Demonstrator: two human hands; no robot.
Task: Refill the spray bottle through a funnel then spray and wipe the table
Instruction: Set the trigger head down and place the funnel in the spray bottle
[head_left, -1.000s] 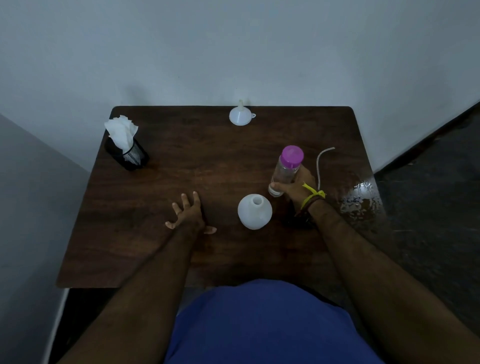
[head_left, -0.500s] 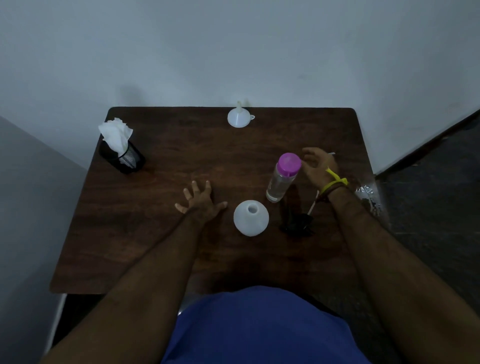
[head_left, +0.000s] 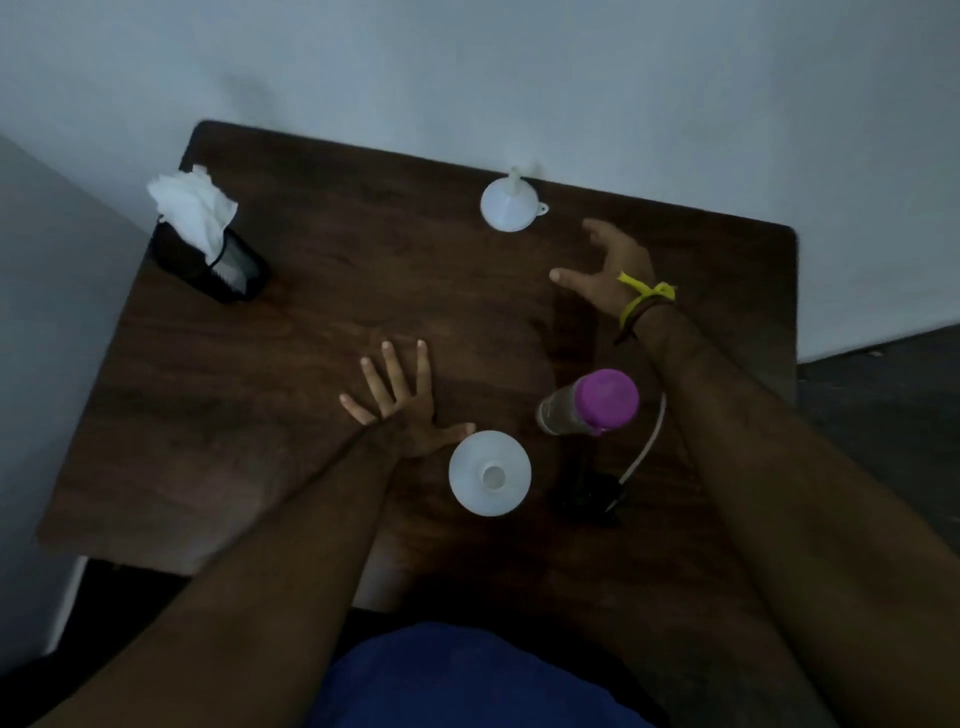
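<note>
Right hand (head_left: 610, 278) now past pink-capped bottle (head_left: 589, 405), nearer funnel (head_left: 508, 208).

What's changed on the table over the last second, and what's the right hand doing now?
The right hand let go of the pink-capped bottle and moved toward the far edge, now open and reaching toward the funnel. Unchanged: the left hand flat on the table, the uncapped white spray bottle, the spray head and the tissue holder.
</note>
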